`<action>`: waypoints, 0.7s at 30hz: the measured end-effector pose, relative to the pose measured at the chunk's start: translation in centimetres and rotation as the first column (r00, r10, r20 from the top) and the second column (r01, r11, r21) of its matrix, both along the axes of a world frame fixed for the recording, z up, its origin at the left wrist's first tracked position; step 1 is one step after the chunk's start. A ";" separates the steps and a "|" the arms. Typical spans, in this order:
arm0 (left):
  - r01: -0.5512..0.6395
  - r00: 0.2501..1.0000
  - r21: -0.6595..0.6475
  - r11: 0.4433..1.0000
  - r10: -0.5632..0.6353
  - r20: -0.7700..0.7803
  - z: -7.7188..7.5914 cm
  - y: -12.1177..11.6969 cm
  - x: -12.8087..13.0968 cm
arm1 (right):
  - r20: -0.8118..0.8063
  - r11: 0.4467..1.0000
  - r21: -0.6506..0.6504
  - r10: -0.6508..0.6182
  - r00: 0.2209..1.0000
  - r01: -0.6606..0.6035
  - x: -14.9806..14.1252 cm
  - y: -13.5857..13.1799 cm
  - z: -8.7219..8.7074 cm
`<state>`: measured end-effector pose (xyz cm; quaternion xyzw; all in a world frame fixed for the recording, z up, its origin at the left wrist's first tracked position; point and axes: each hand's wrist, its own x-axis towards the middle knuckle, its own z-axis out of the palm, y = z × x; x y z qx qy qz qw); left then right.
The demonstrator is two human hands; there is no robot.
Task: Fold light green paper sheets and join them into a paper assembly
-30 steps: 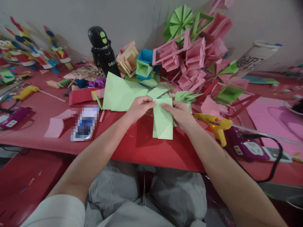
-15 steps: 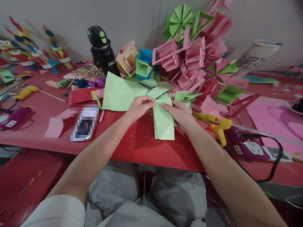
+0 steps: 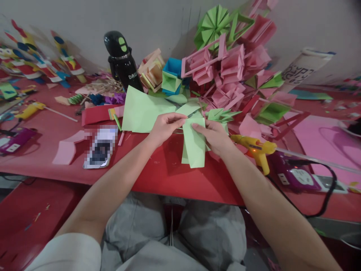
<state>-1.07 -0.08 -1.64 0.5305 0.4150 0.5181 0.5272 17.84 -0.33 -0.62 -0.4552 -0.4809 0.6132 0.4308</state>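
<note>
Light green paper strips hang down between my hands over the front of the red table, one layer partly behind another. My left hand pinches their upper left corner between thumb and fingers. On the upper right edge, my right hand is closed with its thumb flat on the front of the paper and its fingers behind. Just beyond lie a larger light green sheet and a pair of scissors, partly covered by paper. Folded green paper pieces lie behind my right hand.
A yellow glue gun and a purple power strip with a cable lie right of my right arm. A phone lies left. Behind stand a black bottle and a pile of pink paper shapes. The table's edge is near my lap.
The hanging ends of the green strips have shifted apart, so the rear layer now shows at the lower left. My left fingers have moved slightly at the top corner.
</note>
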 end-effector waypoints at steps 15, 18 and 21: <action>0.025 0.996 0.002 1.000 -0.025 0.087 0.1 0.1 -0.1 | 0.010 1.000 0.008 -0.011 1.000 0.011 0.1 -0.1 0.1; 0.044 0.993 -0.015 0.999 -0.042 0.113 0.3 0.0 -0.1 | -0.004 1.000 -0.006 -0.002 1.000 0.002 0.1 -0.2 0.3; 0.094 0.984 -0.038 0.995 -0.087 0.155 0.5 -0.2 -0.2 | -0.029 0.999 -0.019 0.041 0.999 -0.042 0.2 -0.3 0.6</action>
